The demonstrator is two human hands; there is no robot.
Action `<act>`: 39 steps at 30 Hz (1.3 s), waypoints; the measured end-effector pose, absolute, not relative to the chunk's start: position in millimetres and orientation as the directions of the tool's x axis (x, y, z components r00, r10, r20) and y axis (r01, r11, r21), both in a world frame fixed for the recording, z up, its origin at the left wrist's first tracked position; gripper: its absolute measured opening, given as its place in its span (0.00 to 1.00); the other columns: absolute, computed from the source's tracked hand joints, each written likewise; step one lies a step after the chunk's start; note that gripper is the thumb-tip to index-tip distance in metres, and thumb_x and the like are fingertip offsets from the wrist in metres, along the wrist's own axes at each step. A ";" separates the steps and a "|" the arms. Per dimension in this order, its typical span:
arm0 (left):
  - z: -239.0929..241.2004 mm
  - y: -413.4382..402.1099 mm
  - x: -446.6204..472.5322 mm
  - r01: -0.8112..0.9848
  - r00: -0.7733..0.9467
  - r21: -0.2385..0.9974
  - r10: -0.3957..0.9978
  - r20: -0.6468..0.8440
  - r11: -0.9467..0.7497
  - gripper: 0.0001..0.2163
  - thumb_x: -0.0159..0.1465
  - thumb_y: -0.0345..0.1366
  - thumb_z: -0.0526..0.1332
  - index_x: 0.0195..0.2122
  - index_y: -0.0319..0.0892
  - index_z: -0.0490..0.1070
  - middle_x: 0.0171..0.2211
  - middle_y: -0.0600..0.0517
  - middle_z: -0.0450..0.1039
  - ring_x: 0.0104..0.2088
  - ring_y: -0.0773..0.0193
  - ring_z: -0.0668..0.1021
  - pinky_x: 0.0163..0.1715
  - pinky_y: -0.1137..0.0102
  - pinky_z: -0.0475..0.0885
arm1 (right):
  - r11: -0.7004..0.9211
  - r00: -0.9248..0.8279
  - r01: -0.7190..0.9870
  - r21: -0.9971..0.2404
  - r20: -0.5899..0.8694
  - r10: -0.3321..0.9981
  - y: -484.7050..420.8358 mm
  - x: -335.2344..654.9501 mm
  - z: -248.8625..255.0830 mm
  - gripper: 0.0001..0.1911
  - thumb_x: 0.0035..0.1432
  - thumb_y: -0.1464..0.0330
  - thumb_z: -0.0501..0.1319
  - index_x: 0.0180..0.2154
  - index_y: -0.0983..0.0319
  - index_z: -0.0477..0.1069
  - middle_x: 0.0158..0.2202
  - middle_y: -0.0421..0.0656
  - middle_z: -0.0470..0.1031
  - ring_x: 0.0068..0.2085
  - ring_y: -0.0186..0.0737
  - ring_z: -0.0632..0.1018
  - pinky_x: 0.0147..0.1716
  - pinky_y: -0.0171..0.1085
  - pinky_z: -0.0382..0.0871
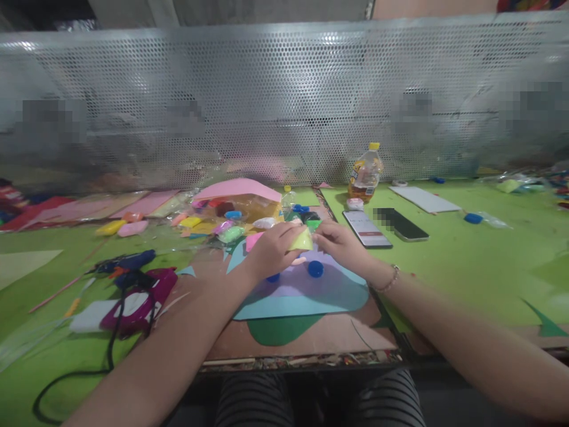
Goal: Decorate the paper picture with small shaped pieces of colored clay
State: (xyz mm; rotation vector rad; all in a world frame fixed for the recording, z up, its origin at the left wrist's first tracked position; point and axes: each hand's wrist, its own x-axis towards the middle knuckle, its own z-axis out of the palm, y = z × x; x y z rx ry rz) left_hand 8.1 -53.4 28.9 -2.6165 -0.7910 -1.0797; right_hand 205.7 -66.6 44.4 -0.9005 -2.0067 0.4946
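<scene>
My left hand (273, 248) is closed around a shiny pale yellow packet (303, 240), above the sheets of coloured paper. The fingers of my right hand (335, 242) are pinched together at the packet's right end. Below both hands lie a lilac sheet (288, 289) and a light blue sheet (306, 305), with a dark green piece (284, 332) sticking out at the front. A round blue cap (315, 268) rests on the lilac sheet; a second one is partly hidden by my left wrist.
Several small coloured packets (231, 234) lie behind my left hand. To the left are a glue gun (133, 261) and a magenta box (162, 290) with a black cable. Two phones (367, 228) and a bottle (367, 172) stand right, before a perforated metal screen (267, 101).
</scene>
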 end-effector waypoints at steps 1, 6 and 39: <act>29.1 -53.7 8.1 0.545 0.592 0.015 0.398 0.700 -0.838 0.19 0.61 0.39 0.57 0.53 0.40 0.63 0.49 0.42 0.69 0.51 0.55 0.71 0.51 0.57 0.68 | 0.669 -0.387 0.419 -0.613 0.546 0.743 -66.8 205.5 43.9 0.18 0.60 0.61 0.53 0.20 0.60 0.62 0.22 0.40 0.63 0.27 0.36 0.69 0.29 0.35 0.62; 29.1 -56.8 7.4 0.516 0.626 -0.033 0.351 0.696 -0.856 0.19 0.61 0.38 0.57 0.53 0.38 0.62 0.48 0.41 0.69 0.52 0.56 0.70 0.51 0.57 0.69 | 0.684 -0.450 0.467 -0.561 0.515 0.730 -69.6 203.2 43.1 0.17 0.62 0.64 0.50 0.20 0.60 0.57 0.22 0.39 0.60 0.27 0.35 0.66 0.29 0.36 0.59; 21.3 4.2 -50.7 0.901 0.291 0.144 0.816 0.500 -0.410 0.14 0.60 0.43 0.55 0.40 0.39 0.70 0.36 0.47 0.70 0.40 0.57 0.73 0.41 0.66 0.68 | 0.199 -0.311 -0.091 -0.976 0.218 0.925 -52.6 215.4 37.9 0.16 0.47 0.57 0.65 0.29 0.63 0.67 0.24 0.38 0.68 0.23 0.30 0.68 0.23 0.32 0.63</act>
